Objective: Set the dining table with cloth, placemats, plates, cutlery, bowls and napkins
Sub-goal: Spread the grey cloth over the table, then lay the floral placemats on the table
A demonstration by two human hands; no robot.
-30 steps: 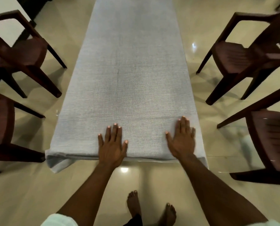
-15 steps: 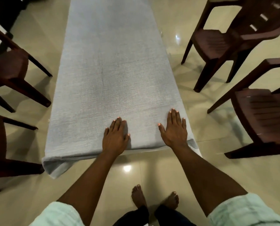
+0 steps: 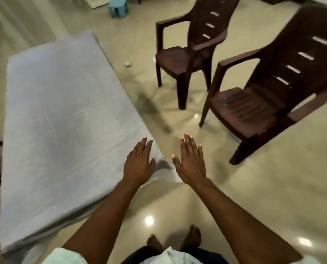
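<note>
Grey woven cloth (image 3: 63, 130) covered the table at frame left. Left hand (image 3: 138, 164) flat, fingers straight, apparently on its near-right corner; right hand (image 3: 190, 164) spread above floor.

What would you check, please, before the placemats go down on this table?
1. Cloth covers the tabletop: ok on the part in view; the left edge is cut off.
2. Cloth lies flat: ok, no big folds show, though the picture is blurred.
3. Near right corner of the cloth: cannot tell if it hangs evenly; the hands partly hide it.
4. Left hand free: ok, fingers straight, over the cloth's corner, no grip on anything.
5. Right hand free: ok, open, off the table, over the floor.
6. Placemats within reach: not ok, none in view.
</note>
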